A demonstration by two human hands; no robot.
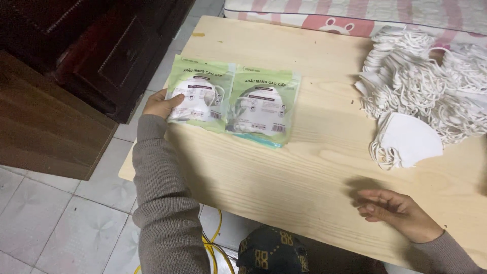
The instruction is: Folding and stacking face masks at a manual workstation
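Observation:
My left hand grips the left edge of a green-and-clear packet of white face masks at the table's left side. A second, matching packet lies right beside it, on top of another packet whose blue edge shows beneath. My right hand hovers just above the table near its front right, palm partly up, fingers loosely spread, holding nothing. A big pile of loose white masks with ear loops fills the far right. One mask lies flat at the pile's near edge.
The light wooden table stands on a pale tiled floor. Dark wooden furniture is to the left. A patterned mattress edge runs behind the table. A yellow cable lies under the table.

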